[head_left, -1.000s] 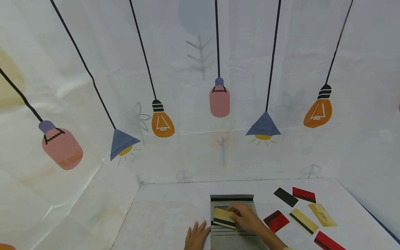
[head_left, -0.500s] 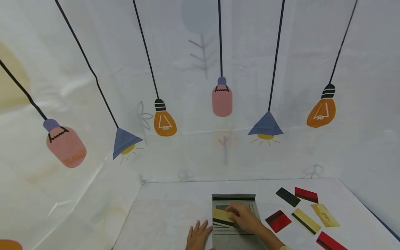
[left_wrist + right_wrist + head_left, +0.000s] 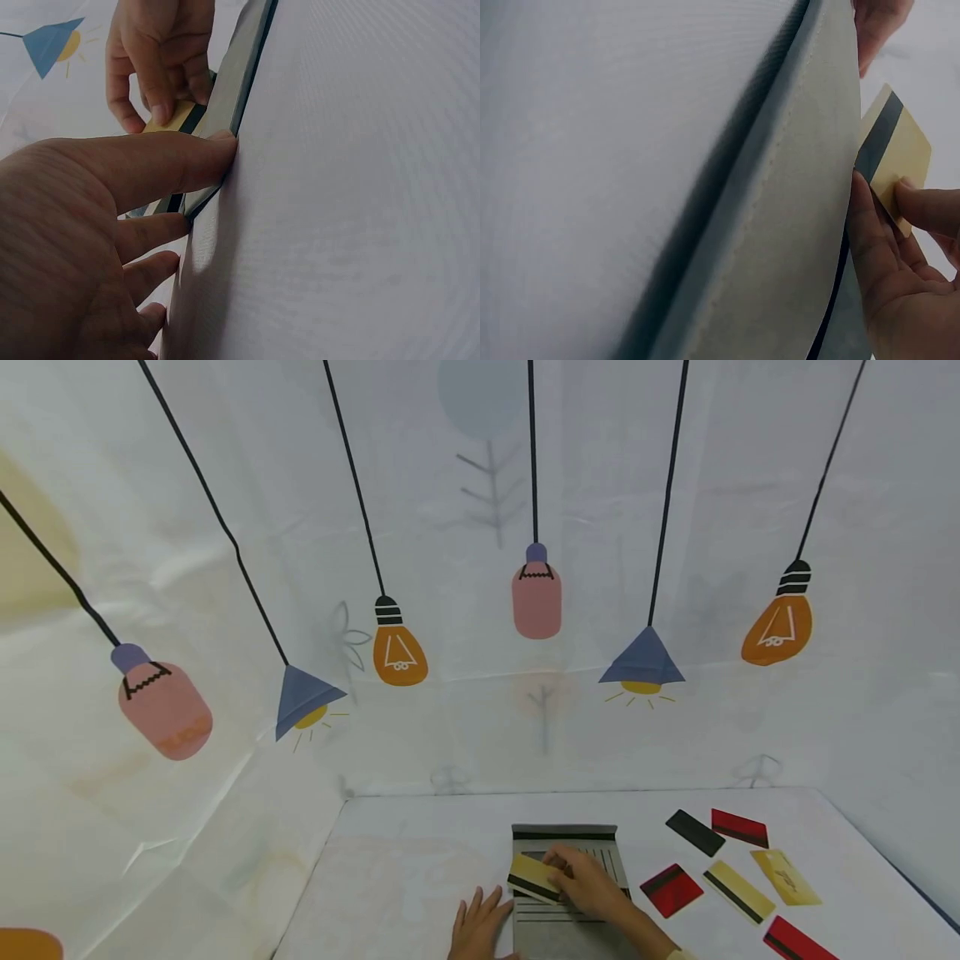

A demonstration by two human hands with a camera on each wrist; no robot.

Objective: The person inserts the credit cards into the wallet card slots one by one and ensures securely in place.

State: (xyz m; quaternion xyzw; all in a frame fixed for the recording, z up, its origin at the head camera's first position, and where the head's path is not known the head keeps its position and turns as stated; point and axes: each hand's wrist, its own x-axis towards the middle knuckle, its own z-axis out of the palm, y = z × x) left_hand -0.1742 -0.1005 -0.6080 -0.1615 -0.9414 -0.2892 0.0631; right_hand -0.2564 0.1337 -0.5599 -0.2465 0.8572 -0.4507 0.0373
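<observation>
The right hand [image 3: 588, 885] pinches a card [image 3: 531, 877] over the wallet [image 3: 562, 939]; the left hand [image 3: 477, 928], fingers extended, touches its edge, possibly reaching slightly underneath. Other cards [image 3: 671, 891] lie beyond the right hand.

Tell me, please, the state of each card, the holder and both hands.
Held gold card: pinched, tilted, stripe showing.
Grey holder: on the table, lined side up.
Right hand: pinching the held gold card.
Left hand: fingers spread, thumb touching the holder's edge.
Three red cards: loose, stripes up.
Striped gold card: loose, stripe up.
Other gold card: loose, no stripe showing.
Black card: loose, stripe not discernible.
</observation>
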